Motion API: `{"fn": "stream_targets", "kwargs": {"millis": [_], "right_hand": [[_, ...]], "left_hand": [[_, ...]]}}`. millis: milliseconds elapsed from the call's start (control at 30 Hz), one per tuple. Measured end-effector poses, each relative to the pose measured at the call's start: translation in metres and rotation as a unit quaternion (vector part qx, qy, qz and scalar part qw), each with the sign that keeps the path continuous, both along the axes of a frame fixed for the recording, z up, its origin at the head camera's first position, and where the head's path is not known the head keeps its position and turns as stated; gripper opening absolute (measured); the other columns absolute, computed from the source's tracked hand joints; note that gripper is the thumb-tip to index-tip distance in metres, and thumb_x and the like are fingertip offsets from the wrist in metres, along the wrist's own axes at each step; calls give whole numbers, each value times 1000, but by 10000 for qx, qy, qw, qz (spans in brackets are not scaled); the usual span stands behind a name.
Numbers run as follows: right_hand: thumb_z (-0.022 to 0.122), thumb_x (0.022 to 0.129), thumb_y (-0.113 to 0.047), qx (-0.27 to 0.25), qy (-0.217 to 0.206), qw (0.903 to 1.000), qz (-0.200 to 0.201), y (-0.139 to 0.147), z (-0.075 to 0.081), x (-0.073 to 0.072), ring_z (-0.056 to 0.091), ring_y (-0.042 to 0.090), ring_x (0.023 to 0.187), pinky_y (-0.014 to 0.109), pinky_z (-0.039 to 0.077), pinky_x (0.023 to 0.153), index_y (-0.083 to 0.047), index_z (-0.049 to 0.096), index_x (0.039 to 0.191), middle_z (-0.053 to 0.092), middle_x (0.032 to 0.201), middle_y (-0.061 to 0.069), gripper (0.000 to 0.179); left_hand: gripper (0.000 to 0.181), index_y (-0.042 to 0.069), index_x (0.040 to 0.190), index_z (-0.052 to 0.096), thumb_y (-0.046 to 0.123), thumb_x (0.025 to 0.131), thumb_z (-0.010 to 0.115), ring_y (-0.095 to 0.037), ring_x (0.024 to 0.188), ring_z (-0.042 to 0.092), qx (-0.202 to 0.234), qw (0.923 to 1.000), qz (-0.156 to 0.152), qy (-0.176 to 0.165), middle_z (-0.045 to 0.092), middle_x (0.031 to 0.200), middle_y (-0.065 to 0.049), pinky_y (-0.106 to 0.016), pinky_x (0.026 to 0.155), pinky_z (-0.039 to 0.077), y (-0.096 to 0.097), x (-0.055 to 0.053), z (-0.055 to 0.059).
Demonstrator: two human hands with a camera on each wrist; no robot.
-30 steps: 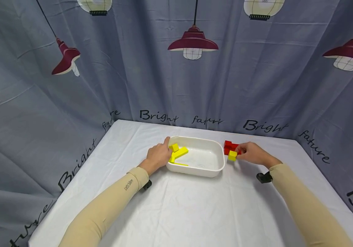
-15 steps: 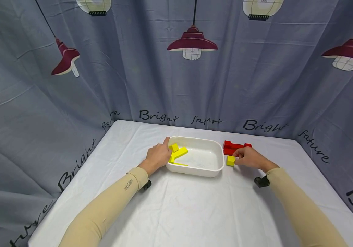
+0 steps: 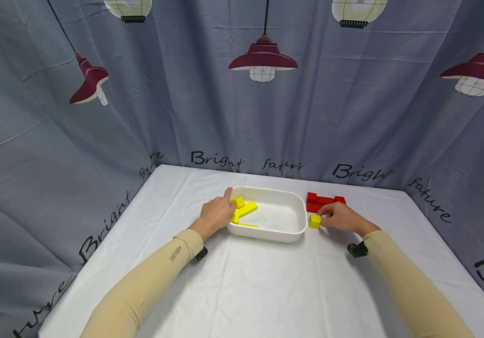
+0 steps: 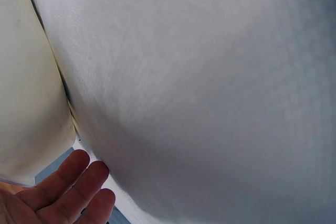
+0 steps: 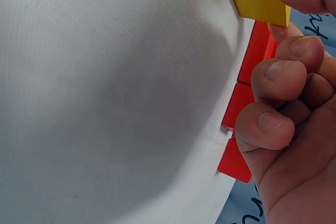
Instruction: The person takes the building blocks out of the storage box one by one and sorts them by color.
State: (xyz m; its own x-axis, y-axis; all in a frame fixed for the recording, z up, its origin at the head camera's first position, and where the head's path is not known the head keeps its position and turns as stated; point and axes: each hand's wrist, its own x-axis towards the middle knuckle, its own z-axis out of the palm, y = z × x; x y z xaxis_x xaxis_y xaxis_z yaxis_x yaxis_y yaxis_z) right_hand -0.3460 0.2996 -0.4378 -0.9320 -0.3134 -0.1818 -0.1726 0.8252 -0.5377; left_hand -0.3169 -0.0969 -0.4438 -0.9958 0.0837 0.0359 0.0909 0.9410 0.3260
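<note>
At the left end of a white tray (image 3: 273, 236), my left hand (image 3: 216, 213) holds the rim, index finger lying along it. Its thumb is hidden; in the left wrist view three fingers (image 4: 73, 187) show outside the tray wall (image 4: 29, 87). My right hand (image 3: 341, 218) pinches a yellow cube (image 3: 315, 221) between thumb and index finger, just right of the tray; the other fingers (image 5: 278, 77) curl in beside it. Several yellow blocks (image 3: 247, 208) lie in the tray's left part.
Several red blocks (image 3: 324, 200) sit together on the white-covered table (image 3: 267, 291), behind the right hand and close to the tray's right end. A grey printed curtain (image 3: 199, 108) rises behind and along both sides of the table.
The right hand has brought the yellow cube slightly toward the person and left, from in front of the red blocks, uncovering more of them. The left hand and tray stay in place.
</note>
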Motion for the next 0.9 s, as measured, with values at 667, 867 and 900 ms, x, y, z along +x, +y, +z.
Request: {"fn": "stream_targets", "kwargs": {"millis": [667,867,900], "right_hand": [[74,88,-22,195,279,9992,197,-2,21,0,51,23,81,33,43,68,-8,73,113,57,79,4,29],[73,89,-20,-81,429,9985,321,-13,34,6,48,22,74,31,38,62,-3,72,114,51,74,5,30],[73,89,-20,-117,463,9982,363,-15,37,7,48,22,73,30,38,61,-3,72,114,51,73,5,30]], "left_hand": [[58,19,157,38,30,101,46,-20,60,54,81,9997,-218,-82,66,86,-6,-33,57,42,-13,-5,15],[57,18,156,39,30,101,46,-20,63,56,51,9998,-168,76,71,103,-10,-35,61,45,-10,-5,11],[57,18,156,39,30,101,46,-21,66,57,39,9998,-147,96,71,110,-11,-36,63,47,-9,-5,10]]}}
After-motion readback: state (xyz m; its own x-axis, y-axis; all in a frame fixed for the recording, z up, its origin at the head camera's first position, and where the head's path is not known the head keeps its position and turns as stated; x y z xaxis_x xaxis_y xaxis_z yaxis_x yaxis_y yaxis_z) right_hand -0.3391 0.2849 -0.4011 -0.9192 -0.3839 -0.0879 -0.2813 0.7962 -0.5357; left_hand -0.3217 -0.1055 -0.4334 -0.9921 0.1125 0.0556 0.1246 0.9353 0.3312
